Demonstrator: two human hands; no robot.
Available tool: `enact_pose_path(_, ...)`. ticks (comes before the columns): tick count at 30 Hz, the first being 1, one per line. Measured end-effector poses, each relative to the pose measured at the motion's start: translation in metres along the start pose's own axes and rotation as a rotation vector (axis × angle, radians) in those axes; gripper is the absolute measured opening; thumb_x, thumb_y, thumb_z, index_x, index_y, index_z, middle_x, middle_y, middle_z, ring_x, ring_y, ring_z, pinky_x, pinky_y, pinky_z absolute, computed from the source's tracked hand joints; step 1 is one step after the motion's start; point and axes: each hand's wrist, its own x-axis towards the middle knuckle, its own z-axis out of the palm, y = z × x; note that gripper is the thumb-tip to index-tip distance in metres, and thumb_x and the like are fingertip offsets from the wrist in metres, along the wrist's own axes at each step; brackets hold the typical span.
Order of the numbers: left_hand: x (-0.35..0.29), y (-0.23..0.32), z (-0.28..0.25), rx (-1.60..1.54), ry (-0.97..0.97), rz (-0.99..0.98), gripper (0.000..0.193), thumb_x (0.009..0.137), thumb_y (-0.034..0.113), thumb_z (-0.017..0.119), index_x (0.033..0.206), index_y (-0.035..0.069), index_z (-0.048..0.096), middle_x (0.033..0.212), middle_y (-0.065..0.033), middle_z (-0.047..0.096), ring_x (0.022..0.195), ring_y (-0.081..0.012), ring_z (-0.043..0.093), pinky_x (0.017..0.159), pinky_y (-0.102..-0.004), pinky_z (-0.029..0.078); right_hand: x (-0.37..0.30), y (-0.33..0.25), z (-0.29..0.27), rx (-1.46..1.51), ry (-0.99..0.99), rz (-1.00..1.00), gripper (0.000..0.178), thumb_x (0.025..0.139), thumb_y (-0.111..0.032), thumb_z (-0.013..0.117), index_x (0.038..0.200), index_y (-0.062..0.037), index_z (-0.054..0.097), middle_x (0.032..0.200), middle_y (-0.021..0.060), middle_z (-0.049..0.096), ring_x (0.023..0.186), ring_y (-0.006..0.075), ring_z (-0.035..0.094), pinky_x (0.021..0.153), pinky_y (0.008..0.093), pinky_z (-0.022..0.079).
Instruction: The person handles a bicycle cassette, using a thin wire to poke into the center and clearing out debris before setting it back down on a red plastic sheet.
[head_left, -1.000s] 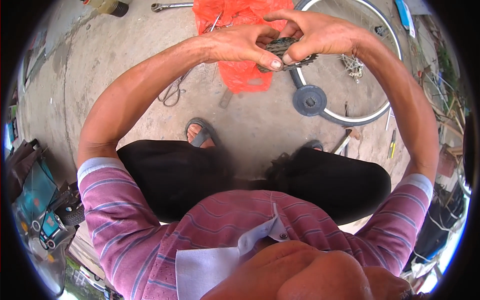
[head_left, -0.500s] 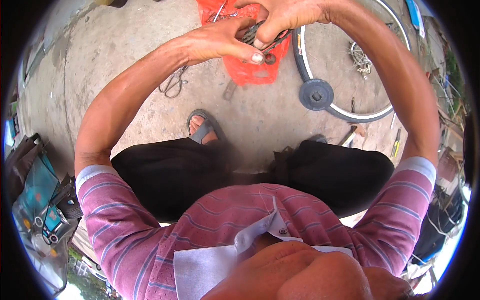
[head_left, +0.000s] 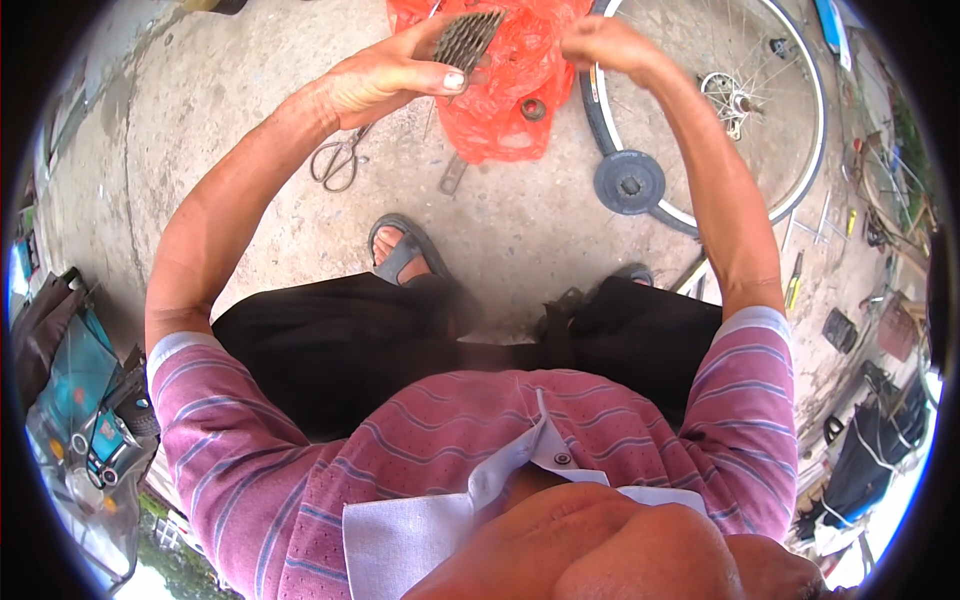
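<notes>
Loosened, the left hand [head_left: 378, 82] could drop its gripped bicycle cassette [head_left: 466, 40] near twelve o'clock; right hand [head_left: 612, 46] curled, contents unclear.

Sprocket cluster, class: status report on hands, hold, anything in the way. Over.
Left hand: gripping sprocket cluster. Right hand: off it, curled, contents unclear. Red bag spread below; nothing evident in the way.

The ground was of greyish concrete [head_left: 240, 110], with one thin crack [head_left: 129, 190] at left; daylight was bright, and green foliage [head_left: 906, 150] stood at the right edge.
</notes>
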Motion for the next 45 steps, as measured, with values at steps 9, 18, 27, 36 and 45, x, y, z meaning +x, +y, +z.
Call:
enact_pose_path(9, 0.018, 0.031, 0.005, -0.229, 0.090, 0.058, 0.093, 0.078, 0.013, 0.078, 0.154, 0.007, 0.024, 0.146, -0.0124, 0.044, 0.131, -0.0259, 0.047, 0.108, -0.0396, 0.041, -0.017, 0.059, 0.120, -0.561, 0.237, 0.133, 0.039, 0.077, -0.038, 0.070, 0.102, -0.0084, 0.071, 0.100, 0.0182, 0.072, 0.096, 0.0329, 0.070, 0.085, 0.0435, 0.055)
enact_pose_path(18, 0.011, 0.042, 0.001, -0.206, 0.044, 0.223, 0.093, 0.080, 0.012, 0.076, 0.155, 0.008, 0.022, 0.145, -0.0106, 0.043, 0.129, -0.0242, 0.047, 0.109, -0.0410, 0.041, -0.010, 0.062, 0.126, -0.478, 0.352, 0.100, 0.045, 0.076, -0.044, 0.069, 0.110, -0.0161, 0.071, 0.099, 0.0139, 0.073, 0.096, 0.0331, 0.070, 0.082, 0.0427, 0.055)
enact_pose_path(27, 0.011, 0.053, -0.014, -0.138, 0.036, 0.236, 0.089, 0.083, 0.012, 0.075, 0.155, 0.009, 0.023, 0.143, -0.0098, 0.046, 0.119, -0.0201, 0.054, 0.094, -0.0362, 0.051, -0.013, -0.019, 0.072, 0.273, 0.455, -0.152, 0.038, 0.086, -0.032, 0.070, 0.110, -0.0021, 0.067, 0.100, 0.0102, 0.073, 0.087, 0.0179, 0.070, 0.074, 0.0291, 0.055)
enact_pose_path(36, 0.018, 0.053, -0.025, 0.058, 0.075, 0.217, 0.093, 0.077, 0.038, 0.081, 0.151, 0.005, 0.033, 0.143, -0.0116, 0.050, 0.132, -0.0211, 0.049, 0.111, -0.0389, 0.036, -0.042, -0.079, 0.036, 1.006, 0.159, -0.359, 0.024, 0.094, -0.024, 0.068, 0.112, -0.0074, 0.067, 0.101, -0.0003, 0.067, 0.090, 0.0108, 0.066, 0.071, 0.0219, 0.051)
enact_pose_path(45, 0.014, 0.074, -0.006, -0.102, -0.041, 0.334, 0.076, 0.084, 0.027, 0.076, 0.144, 0.004, 0.036, 0.136, -0.0115, 0.054, 0.130, -0.0285, 0.051, 0.107, -0.0427, 0.041, -0.053, -0.119, 0.033, 1.044, -0.008, -0.421, 0.029, 0.087, -0.032, 0.078, 0.105, -0.0108, 0.071, 0.096, -0.0032, 0.068, 0.081, 0.0058, 0.060, 0.069, 0.0194, 0.047)
